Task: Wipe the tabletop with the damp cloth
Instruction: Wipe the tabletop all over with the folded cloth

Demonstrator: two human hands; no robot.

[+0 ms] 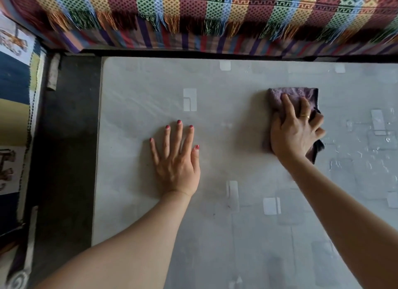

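Cloth (286,97) under right hand (295,133) on tabletop (215,224), unlabelled

Both forearms are bare right up to the bottom edge of the view, with no sleeve, cuff, watch or bracelet showing on either one. The left hand (176,159) has 5 fingernails painted a deep pinkish red, the polish plain and even on each nail, thumb included. The right hand (295,129) wears 1 slim gold ring (305,116) low on a finger, a narrow plain band that catches a bit of light. Its nails mostly face away from here, so I can't tell whether they carry polish.
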